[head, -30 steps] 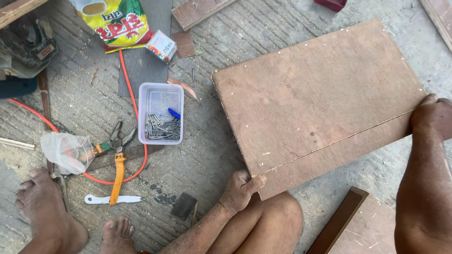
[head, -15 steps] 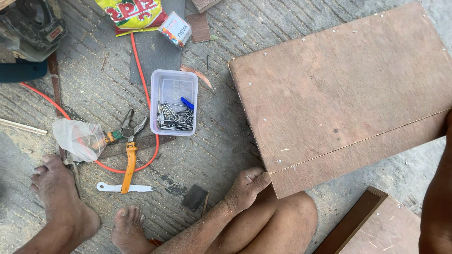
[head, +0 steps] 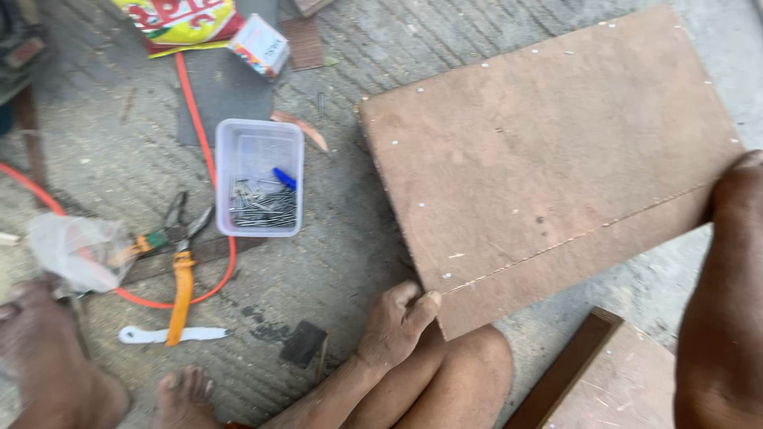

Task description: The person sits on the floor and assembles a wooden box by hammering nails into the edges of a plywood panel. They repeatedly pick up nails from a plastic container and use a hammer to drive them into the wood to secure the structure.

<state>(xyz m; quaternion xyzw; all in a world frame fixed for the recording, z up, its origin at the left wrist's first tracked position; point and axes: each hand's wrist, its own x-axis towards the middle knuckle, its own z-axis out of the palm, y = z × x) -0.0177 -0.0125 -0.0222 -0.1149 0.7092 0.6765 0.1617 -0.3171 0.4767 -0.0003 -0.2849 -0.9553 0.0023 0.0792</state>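
Observation:
A large brown plywood box panel (head: 548,151), studded with small nails along its edges, lies tilted on the concrete floor. My left hand (head: 395,322) grips its near left corner, with the thumb over the front edge. At the panel's right edge my right hand (head: 737,189) holds on; only the knuckles and forearm show. My bent knee (head: 469,373) sits just under the panel's near edge.
A clear plastic tub of nails (head: 260,179) stands left of the panel. Pliers (head: 175,226), an orange cable (head: 203,143), a crumpled plastic bag (head: 75,250), a white flat tool (head: 171,334) and my bare feet (head: 48,365) are further left. Another wooden panel (head: 628,381) lies at lower right.
The view has shifted and blurred a little. My right hand is at the panel's right edge, where it was a second ago. Both hands keep their hold on the panel.

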